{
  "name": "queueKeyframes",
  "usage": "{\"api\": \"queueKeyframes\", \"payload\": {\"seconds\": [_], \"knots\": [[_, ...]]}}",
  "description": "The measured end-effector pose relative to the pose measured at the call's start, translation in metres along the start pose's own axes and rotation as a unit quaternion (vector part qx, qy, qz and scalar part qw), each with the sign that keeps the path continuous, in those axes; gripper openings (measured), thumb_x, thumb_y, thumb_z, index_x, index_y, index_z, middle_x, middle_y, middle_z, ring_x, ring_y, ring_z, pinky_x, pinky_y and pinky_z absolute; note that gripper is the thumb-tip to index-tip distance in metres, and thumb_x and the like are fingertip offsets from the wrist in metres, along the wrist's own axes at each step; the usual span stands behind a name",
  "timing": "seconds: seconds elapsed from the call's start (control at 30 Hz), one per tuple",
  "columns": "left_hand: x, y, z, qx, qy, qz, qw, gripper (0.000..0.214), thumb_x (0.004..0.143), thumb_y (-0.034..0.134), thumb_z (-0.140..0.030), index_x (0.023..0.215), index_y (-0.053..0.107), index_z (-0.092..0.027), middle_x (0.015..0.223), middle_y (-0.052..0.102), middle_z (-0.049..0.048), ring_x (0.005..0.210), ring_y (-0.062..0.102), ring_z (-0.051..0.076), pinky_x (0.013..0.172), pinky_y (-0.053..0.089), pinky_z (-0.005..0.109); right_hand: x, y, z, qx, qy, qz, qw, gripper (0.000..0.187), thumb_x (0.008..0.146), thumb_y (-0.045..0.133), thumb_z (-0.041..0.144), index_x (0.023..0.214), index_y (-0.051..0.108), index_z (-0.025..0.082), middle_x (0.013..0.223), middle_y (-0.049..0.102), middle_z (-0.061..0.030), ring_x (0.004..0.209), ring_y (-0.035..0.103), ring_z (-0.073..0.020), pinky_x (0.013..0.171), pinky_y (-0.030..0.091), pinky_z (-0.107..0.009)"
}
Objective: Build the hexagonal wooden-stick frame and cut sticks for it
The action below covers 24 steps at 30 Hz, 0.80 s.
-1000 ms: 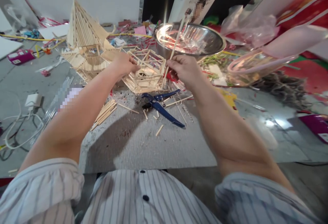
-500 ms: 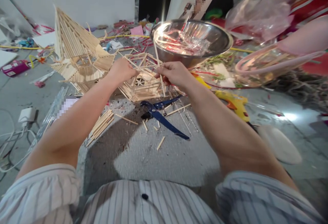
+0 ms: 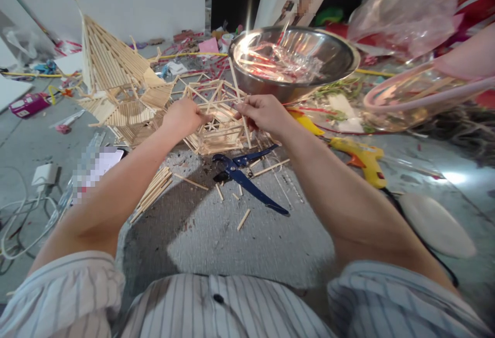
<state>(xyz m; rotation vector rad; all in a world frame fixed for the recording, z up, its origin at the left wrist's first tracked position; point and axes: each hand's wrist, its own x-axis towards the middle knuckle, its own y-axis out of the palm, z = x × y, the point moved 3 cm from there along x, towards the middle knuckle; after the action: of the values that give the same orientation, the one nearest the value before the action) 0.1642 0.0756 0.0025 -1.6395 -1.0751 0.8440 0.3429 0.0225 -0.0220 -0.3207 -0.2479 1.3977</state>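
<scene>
In front of me stands an open frame of thin wooden sticks [image 3: 220, 142], with a small star-shaped lattice inside. My left hand [image 3: 185, 119] is closed at its left side, fingertips pinched on the frame; the exact stick is hidden. On the right, my right hand [image 3: 266, 113] pinches a long wooden stick [image 3: 234, 76] that slants upright beside the frame. Blue-handled pliers [image 3: 251, 183] lie spread on the grey board [image 3: 247, 250] just below. Short cut stick pieces [image 3: 243, 219] are scattered around them, and a bundle of sticks [image 3: 152, 193] lies near my left forearm.
A stick-built model with a pointed roof [image 3: 112, 59] stands at left. Behind my right hand sits a steel bowl [image 3: 294, 87] of wrappers. A yellow glue gun [image 3: 361, 157] lies right, near a pink-rimmed container [image 3: 417, 103]. A white charger [image 3: 44, 175] and cables are far left.
My left hand has shifted slightly down at the frame. The right hand keeps hold of the stick in nearly the same place. The view has moved a little.
</scene>
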Motion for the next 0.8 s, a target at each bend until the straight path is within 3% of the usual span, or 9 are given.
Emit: {"api": "queueKeyframes", "payload": {"seconds": [0.37, 0.6, 0.8], "knots": [[-0.018, 0.012, 0.003, -0.013, 0.015, -0.07, 0.997, 0.041, 0.086, 0.053, -0.047, 0.057, 0.055, -0.018, 0.057, 0.047, 0.0011, 0.058, 0.041, 0.014, 0.057, 0.026, 0.029, 0.003, 0.0, -0.008, 0.005, -0.036, 0.016, 0.999, 0.032, 0.082, 0.069, 0.036, 0.06, 0.055, 0.017, 0.038, 0.043, 0.0075, 0.033, 0.04, -0.0048, 0.039, 0.027, -0.021], [-0.019, 0.014, 0.003, -0.03, 0.0, -0.06, 0.998, 0.048, 0.087, 0.052, -0.048, 0.05, 0.042, -0.019, 0.051, 0.038, -0.0001, 0.055, 0.037, 0.013, 0.055, 0.022, 0.029, 0.003, -0.001, -0.013, -0.005, -0.035, 0.014, 0.999, 0.03, 0.081, 0.07, 0.037, 0.063, 0.058, 0.016, 0.04, 0.047, 0.0064, 0.035, 0.039, -0.0047, 0.04, 0.028, -0.021], [-0.025, 0.017, 0.001, -0.023, -0.019, -0.051, 0.998, 0.045, 0.09, 0.046, -0.053, 0.06, 0.055, -0.02, 0.063, 0.057, 0.006, 0.068, 0.055, 0.019, 0.06, 0.034, 0.03, 0.001, 0.0, -0.01, -0.007, -0.023, 0.01, 1.0, 0.032, 0.08, 0.071, 0.039, 0.061, 0.057, 0.017, 0.041, 0.046, 0.006, 0.036, 0.039, -0.0051, 0.042, 0.028, -0.022]]}}
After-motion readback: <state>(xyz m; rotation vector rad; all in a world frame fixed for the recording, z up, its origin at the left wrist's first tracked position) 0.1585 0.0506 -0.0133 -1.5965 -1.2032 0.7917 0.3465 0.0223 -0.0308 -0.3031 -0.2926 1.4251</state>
